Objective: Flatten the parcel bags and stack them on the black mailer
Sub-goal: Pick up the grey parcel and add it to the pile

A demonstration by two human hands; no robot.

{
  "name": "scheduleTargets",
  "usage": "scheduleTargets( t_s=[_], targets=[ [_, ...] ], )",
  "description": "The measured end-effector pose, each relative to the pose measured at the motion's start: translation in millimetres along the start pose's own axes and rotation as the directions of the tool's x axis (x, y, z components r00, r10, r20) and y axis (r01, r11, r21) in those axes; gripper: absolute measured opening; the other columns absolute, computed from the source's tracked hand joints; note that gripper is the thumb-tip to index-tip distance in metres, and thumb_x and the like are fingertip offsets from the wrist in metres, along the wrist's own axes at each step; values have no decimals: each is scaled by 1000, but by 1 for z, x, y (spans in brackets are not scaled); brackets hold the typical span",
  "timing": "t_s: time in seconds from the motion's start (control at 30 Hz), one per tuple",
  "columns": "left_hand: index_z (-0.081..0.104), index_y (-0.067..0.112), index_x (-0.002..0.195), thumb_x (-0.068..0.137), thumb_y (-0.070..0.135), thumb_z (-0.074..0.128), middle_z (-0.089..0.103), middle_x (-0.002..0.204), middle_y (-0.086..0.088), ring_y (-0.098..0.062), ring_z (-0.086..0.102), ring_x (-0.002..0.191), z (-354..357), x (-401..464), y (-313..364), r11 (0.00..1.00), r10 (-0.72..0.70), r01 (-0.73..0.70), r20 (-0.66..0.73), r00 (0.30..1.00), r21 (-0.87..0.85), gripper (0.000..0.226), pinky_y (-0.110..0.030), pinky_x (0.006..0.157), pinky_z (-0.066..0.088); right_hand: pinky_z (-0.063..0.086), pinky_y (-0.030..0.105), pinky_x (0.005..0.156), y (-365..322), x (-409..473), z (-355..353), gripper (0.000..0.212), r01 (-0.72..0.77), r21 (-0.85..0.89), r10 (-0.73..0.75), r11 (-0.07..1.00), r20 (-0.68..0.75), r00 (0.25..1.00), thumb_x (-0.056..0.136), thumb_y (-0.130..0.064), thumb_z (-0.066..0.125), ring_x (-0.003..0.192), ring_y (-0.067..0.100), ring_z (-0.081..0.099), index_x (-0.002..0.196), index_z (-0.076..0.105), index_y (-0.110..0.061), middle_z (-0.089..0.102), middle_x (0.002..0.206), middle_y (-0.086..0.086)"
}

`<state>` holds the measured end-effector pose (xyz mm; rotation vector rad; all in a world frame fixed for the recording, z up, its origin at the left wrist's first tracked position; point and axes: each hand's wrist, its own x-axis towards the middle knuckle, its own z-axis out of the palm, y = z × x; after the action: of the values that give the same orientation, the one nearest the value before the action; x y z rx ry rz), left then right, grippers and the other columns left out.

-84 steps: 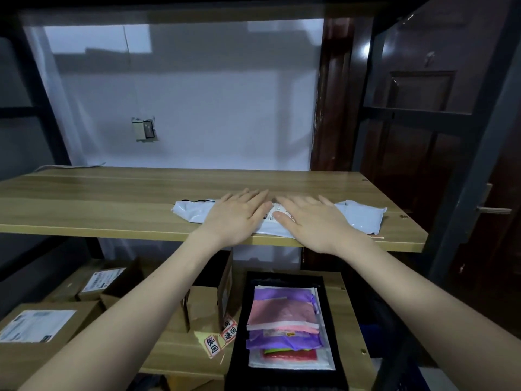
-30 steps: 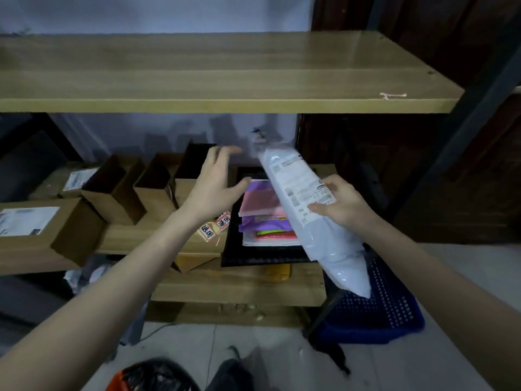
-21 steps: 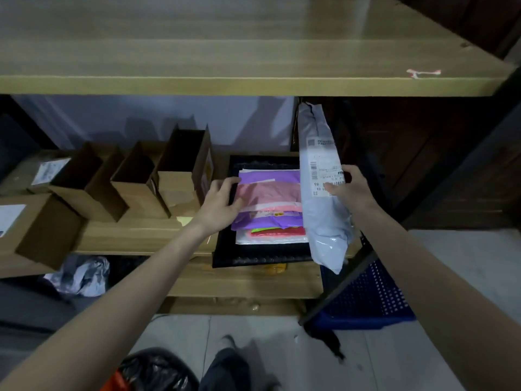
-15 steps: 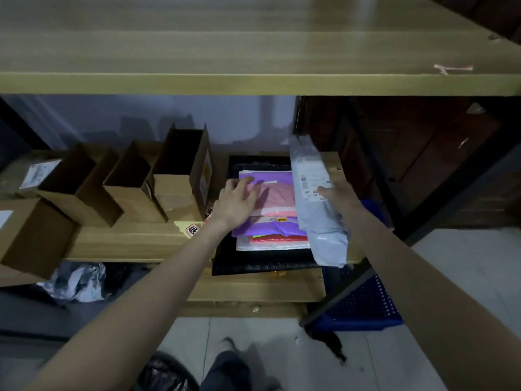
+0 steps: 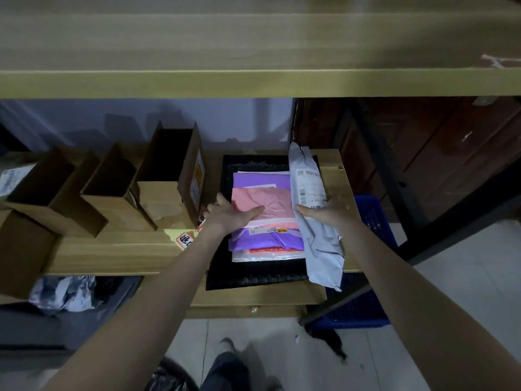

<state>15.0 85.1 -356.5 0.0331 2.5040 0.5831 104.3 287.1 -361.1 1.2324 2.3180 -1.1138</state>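
- Right hand (image 5: 328,211) grips the pale grey parcel bag (image 5: 315,218) about its middle, fingers wrapped round its left edge, carrying it lengthwise along the right side of the stack; to my eye it is lined up to be laid over the top
- Left hand (image 5: 229,214) lies open and flat on the pink bag (image 5: 270,203), holding nothing, thumb stretched toward the right hand; I judge it is pinning the pile so it does not slide as the new bag comes in
- Under that palm the stack shows at least five layers: pink on top, two purple bags (image 5: 262,179), a red strip and a clear or white sheet at the near edge; the exact count is hard to tell
- Beneath them all lies one black mailer (image 5: 253,279), its border showing on the near, far and left sides, resting on the lower wooden shelf (image 5: 118,256)
- Left of the left hand sit a few red-and-white stickers (image 5: 184,239)
- Farther left stand three open cardboard boxes (image 5: 166,176) in a row, with a fourth nearer the shelf edge
- Right of the right hand, past the shelf, one blue basket (image 5: 372,218) sits low
- Above both hands runs one upper shelf board (image 5: 253,52)
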Motion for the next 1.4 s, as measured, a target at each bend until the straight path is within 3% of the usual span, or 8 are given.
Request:
scheduleTargets(
  t_s=[0.2,0.33,0.43,0.57,0.73,0.97,1.1,1.4],
  targets=[
    [-10,7,149,61,80,58,2,155,-22,-39,14,143,-1,3,3,999,-17,18,-13,1000,46,133,-44,114,20,45,42,100,25,44,12,155,-28,62,26,998,29,999,-2,-89,60,120,28,52,132,41,-12,53,130,7],
    [-11,0,147,62,74,65,-6,155,-21,-34,11,144,-7,4,8,999,1,-1,0,1000,37,135,-41,114,23,48,35,93,17,41,12,115,-3,135,-6,991,64,998,26,-72,80,111,24,57,121,54,-12,61,120,5],
    [0,-4,146,66,72,63,2,153,-21,-33,18,142,-11,3,13,995,35,-35,2,999,96,128,-39,111,29,45,38,99,12,38,14,129,-8,119,6,993,19,1000,17,-83,71,118,27,53,124,51,-14,57,127,7],
    [16,-3,140,67,67,67,17,146,-19,-31,33,134,-13,5,13,993,85,-83,-19,996,82,113,-40,104,37,42,28,79,-12,-3,8,76,5,81,0,997,-67,998,69,-45,78,118,30,52,124,47,-2,54,125,12],
    [23,-1,134,69,60,71,30,140,-20,-32,41,127,-10,6,11,980,190,-183,-93,977,79,101,-39,96,42,49,39,91,-13,-8,10,81,35,-15,-37,999,-130,991,70,-52,74,116,32,54,126,44,-1,55,125,14],
    [27,8,121,63,64,73,57,119,-12,-31,56,109,-11,4,10,972,229,-223,-77,970,77,92,-41,86,51,36,30,85,-10,-34,4,101,71,68,-69,995,-33,997,82,-70,42,129,31,43,145,15,4,32,148,18],
    [24,13,102,62,62,75,60,109,-11,-31,60,100,-11,-17,12,965,262,-259,-172,950,42,81,-40,79,52,43,30,84,-13,-60,-10,112,107,124,-103,986,-41,994,71,-67,63,123,26,48,142,12,3,42,137,11],
    [28,4,115,62,56,79,61,104,-15,-33,62,95,4,-108,1,947,236,-294,-343,909,-127,90,-43,78,51,50,38,84,16,-109,-33,92,348,-78,-357,934,-171,918,69,-60,70,110,31,56,126,27,-2,52,126,14]
  ],
)
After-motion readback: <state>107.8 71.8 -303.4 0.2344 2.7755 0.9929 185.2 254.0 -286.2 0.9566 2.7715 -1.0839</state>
